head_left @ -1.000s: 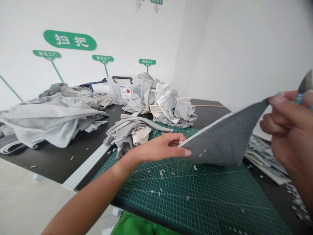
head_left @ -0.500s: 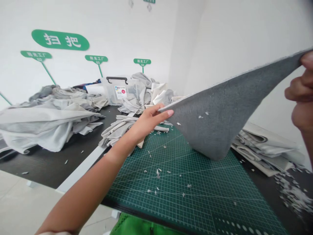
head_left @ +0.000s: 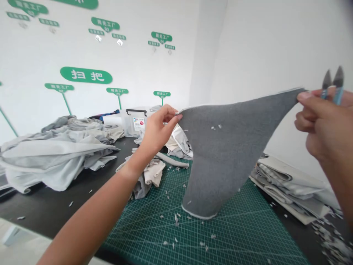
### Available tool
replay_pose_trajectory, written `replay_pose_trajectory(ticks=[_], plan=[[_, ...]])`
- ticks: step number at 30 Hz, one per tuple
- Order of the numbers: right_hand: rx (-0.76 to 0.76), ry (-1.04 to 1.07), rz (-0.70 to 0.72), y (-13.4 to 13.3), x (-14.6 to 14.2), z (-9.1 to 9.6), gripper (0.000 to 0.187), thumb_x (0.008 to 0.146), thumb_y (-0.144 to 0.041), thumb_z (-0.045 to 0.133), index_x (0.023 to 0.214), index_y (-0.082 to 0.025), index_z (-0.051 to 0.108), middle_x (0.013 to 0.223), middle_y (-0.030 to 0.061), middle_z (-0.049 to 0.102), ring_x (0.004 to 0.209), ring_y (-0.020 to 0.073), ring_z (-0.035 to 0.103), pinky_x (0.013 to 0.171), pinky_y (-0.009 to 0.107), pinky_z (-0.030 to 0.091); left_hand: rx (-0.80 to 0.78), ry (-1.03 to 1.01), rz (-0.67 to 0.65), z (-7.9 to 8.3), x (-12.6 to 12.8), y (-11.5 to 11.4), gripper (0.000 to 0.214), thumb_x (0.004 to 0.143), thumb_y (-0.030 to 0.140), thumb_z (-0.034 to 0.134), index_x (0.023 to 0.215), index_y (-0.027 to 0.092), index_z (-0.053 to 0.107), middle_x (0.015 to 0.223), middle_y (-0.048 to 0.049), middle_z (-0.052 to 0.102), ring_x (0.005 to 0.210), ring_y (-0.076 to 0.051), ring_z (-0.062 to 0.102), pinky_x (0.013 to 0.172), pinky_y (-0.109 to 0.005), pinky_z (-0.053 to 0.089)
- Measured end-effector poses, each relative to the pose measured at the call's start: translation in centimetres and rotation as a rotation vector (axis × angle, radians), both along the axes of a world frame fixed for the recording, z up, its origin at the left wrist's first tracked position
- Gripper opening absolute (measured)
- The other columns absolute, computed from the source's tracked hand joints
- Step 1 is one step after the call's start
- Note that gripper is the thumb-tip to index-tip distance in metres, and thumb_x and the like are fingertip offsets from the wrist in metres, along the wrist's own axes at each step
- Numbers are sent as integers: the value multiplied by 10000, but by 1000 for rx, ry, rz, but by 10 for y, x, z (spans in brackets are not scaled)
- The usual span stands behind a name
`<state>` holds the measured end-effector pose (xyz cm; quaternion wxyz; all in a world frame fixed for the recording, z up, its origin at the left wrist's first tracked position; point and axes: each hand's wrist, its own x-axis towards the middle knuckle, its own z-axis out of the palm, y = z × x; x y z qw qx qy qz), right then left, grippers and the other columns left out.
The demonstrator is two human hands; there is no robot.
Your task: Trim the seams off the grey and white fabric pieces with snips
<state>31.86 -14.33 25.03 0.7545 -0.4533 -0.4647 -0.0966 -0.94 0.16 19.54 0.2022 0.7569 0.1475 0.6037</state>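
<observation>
A grey piece of cloth (head_left: 220, 147) hangs stretched between my two hands above the green cutting mat (head_left: 154, 224). My left hand (head_left: 162, 123) pinches its upper left corner between thumb and fingers. At the upper right corner, my right hand (head_left: 322, 114) grips the cloth too. Small blue-handled thread snips (head_left: 338, 84) stick up out of that same hand, their blades apart. The cloth's lower edge, with a pale border, hangs close to the mat. A few white scraps cling to its face.
Crumpled pale cloths (head_left: 63, 154) heap up on the dark table to the left. Behind stands a clear plastic box (head_left: 132, 123) with a black handle. Folded cloths (head_left: 292, 187) lie stacked at right, near many scraps (head_left: 331, 235). A smaller cloth pile (head_left: 150, 173) lies beside the mat's left edge.
The cloth has opened out and hangs flatter, its lower edge now showing. My right hand has come left and lower in view, bringing the snips into sight. The view has tilted up.
</observation>
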Motion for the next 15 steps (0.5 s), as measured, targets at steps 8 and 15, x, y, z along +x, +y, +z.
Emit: replay_pose_trajectory(ticks=[8,15], plan=[[31,-2,102,6,3,2,210,767,-163,804,777,-170,594,650,-57,378,440,31,277,407,265,117,-196,-71,-116,19,0,28,190,835,357,726,853,182,656,763,-2,605,688,-112,539,648,-244,441],[-103,15,47,13,11,5,241,784,-306,809,841,-176,615,562,-79,340,448,63,282,410,254,146,-483,245,-467,30,-10,37,292,794,403,773,741,161,618,768,-8,559,699,-102,519,677,-249,461]])
